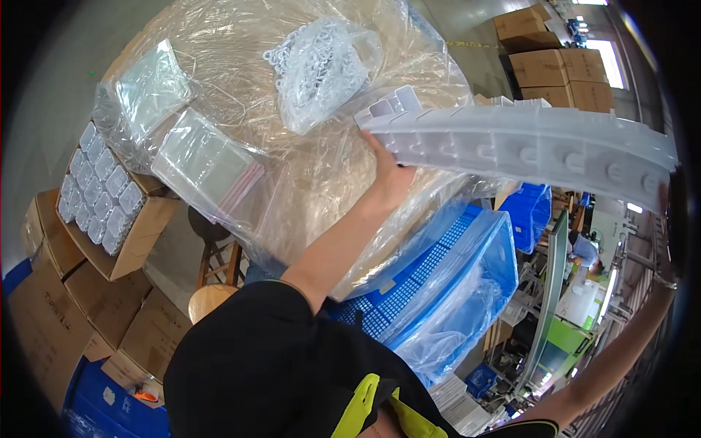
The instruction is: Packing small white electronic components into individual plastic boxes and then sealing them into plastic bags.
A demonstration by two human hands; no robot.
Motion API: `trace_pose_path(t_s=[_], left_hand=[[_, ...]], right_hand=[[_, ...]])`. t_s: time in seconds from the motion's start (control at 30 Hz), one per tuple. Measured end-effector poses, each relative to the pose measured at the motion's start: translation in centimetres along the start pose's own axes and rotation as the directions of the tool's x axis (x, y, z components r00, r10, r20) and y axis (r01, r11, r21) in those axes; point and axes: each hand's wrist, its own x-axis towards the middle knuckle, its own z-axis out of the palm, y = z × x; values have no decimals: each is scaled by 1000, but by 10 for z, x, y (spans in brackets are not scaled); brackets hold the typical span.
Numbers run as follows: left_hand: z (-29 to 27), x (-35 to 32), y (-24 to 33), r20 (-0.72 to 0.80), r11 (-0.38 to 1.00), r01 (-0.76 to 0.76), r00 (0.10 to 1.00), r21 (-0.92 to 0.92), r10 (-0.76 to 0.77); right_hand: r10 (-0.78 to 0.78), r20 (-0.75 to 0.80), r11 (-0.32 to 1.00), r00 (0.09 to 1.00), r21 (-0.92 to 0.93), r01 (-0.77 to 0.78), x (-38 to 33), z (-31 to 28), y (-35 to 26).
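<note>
Tabletop: the tabletop [310, 193] fills the upper middle of the frame under crinkled clear plastic sheeting [219, 47].
Long stack: a stack of nested translucent plastic containers [526, 146] runs from the centre to the right edge, raised between both hands.
Blue crate: a perforated blue crate [420, 264], lower centre, partly lined with clear film.
Open carton: the open carton [139, 244] at left holds rows of clear containers [102, 190].
Flat piles: two piles of flat clear bags [204, 162] at upper left.
Filled bag: a clear bag of white chain-like pieces [325, 62], top centre.
Left hand: the left hand [391, 179] grips the stack's inner end.
Right hand: the right hand [666, 237] is at its outer end; too dim to tell how its fingers close.
</note>
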Motion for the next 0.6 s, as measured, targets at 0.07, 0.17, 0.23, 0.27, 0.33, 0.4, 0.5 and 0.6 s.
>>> trace_pose_path(t_s=[0.07, 0.17, 0.23, 0.27, 0.33, 0.4, 0.5, 0.6], left_hand=[[-26, 14, -5, 5, 869, 239, 965, -432, -263], [-68, 41, -37, 102, 522, 379, 871, -764, -481], [-96, 58, -50, 60, 549, 345, 881, -761, -470], [-97, 63, -57, 89, 517, 382, 859, -766, -504], [-92, 72, -65, 115, 479, 416, 834, -773, -539], [-87, 78, -63, 77, 463, 410, 807, -786, -585], [-54, 70, -38, 50, 441, 469, 726, -765, -685], [-39, 62, -3, 68, 518, 488, 771, -703, -633]], right_hand=[[22, 14, 999, 1000, -34, -21, -13, 0, 54], [-17, 74, 1000, 997, -20, 18, -15, 65, 27], [-70, 116, 997, 991, 36, 66, -6, 124, -5], [-72, 120, 997, 990, 30, 69, -4, 130, -10], [-90, 102, 996, 991, 10, 89, 0, 138, -17], [-138, 122, 990, 983, 33, 135, 3, 151, -20], [-150, 127, 989, 981, 10, 150, 3, 157, -21], [-151, 111, 988, 982, 4, 151, 3, 162, -28]])
